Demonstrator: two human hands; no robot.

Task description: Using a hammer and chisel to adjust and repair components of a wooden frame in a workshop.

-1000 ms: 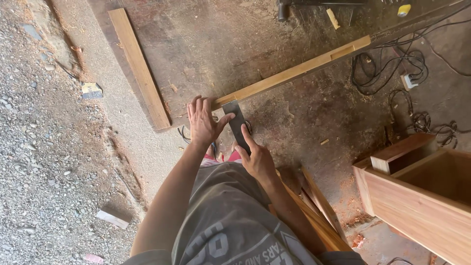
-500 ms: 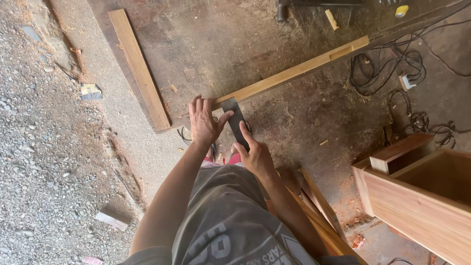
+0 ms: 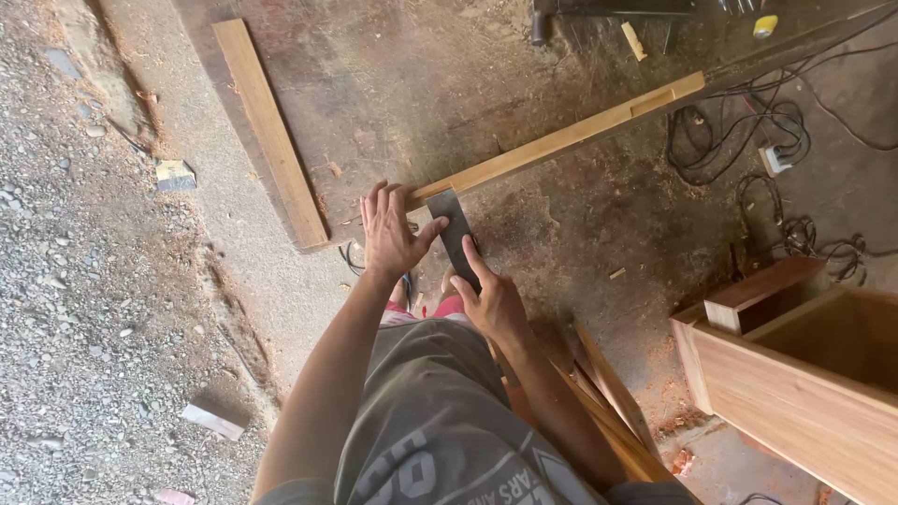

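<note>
A long narrow wooden strip (image 3: 561, 140) lies slanted across a dark worn board surface (image 3: 421, 93). My left hand (image 3: 391, 232) rests flat with fingers spread on the strip's near end. My right hand (image 3: 491, 297) grips a dark flat metal blade (image 3: 454, 229), like a square's blade, laid against the strip's end, with the index finger stretched along it. A notch shows near the strip's far end (image 3: 655, 98).
A second, shorter plank (image 3: 269, 131) lies to the left on the board. Gravel ground (image 3: 75, 309) fills the left side. Tangled black cables (image 3: 748, 140) and a wooden box (image 3: 804, 374) sit on the right. Wooden slats (image 3: 608, 411) lean by my right leg.
Both hands have stayed on the strip's near end; the right hand and blade shifted only slightly.
</note>
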